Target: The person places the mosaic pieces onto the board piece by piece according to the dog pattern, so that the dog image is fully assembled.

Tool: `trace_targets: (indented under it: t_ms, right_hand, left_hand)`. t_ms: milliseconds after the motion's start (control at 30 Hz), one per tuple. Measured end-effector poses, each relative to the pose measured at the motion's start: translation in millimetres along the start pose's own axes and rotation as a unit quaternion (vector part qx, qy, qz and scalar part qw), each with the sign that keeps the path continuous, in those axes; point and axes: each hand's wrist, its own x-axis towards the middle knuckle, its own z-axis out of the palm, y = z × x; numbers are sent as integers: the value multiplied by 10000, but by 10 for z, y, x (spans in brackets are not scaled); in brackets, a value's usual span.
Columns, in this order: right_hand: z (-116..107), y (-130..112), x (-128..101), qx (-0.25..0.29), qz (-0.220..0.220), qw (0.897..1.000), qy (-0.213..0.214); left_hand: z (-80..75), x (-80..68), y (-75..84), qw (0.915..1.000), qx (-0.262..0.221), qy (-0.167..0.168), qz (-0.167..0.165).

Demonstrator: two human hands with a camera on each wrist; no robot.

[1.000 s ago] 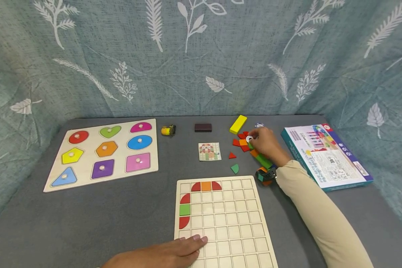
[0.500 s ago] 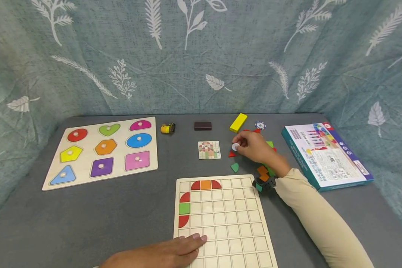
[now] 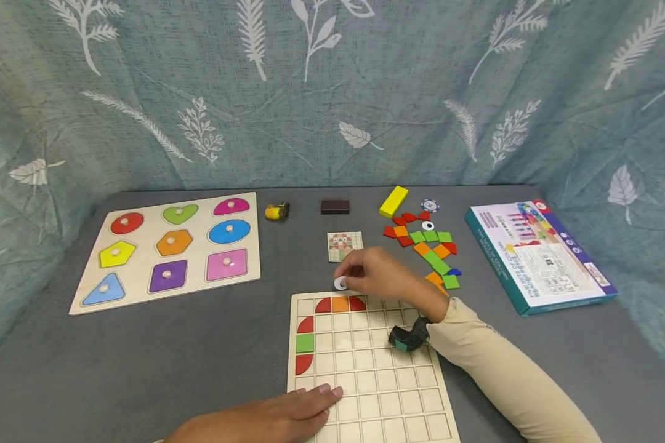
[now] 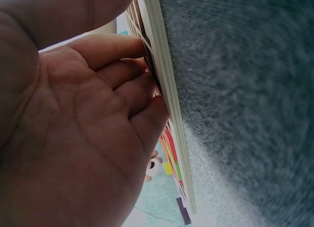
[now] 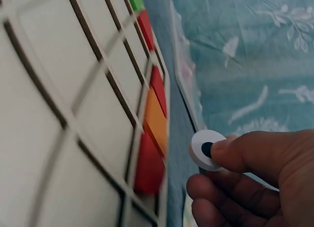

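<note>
— Where is the white eye disc [image 5: 206, 149] now?

— Pinched in the right hand [image 3: 379, 277], thumb and fingers [image 5: 245, 156] curled on its rim, its black dot facing out. It hangs just beyond the far edge of the grid board [image 3: 388, 394], near the top-row red and orange pieces [image 3: 340, 304].

— And the board lies which way from the fingers?

— Toward the person and below. The disc is round, so there is no long axis to line up; only which cell it comes down over.

— What is the left hand [image 3: 266, 421] doing?

— Lying flat on the board's near left corner, fingers straight and relaxed, holding nothing. The wrist view shows them laid against the board's edge. The right hand is by far the nearer to the disc.

— Room around it?

— Most cells stand free; filled ones run along the top row and the left column [image 3: 305, 344]. The pattern card [image 3: 345, 246] sits just behind the hand, the loose coloured pieces [image 3: 429, 249] to the right on the desk [image 3: 199, 357], well apart from the board.
</note>
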Motion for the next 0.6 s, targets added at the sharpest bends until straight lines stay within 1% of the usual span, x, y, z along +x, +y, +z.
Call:
trace_targets:
  t_ms: [100,267,333,433,600]
  right_hand:
    - [78,-77,-1,-21,-165,9996,-219]
    - [205,-219,-21,-115,-669,9970,-359]
    - [253,-260,-26,-141,-775,9960,-430]
    - [312,-298,-33,-206,-804,9950,-557]
    - [357,-319,-49,-557,-627,9944,-647]
  left_hand:
    - [8,7,-7,9999,129,12,32]
    - [17,15,-15,9998,183,44,100]
    - [21,11,-17,9998,150,52,89]
    - [25,11,-16,9999,126,75,80]
    - [23,20,-11,10000,13,56,38]
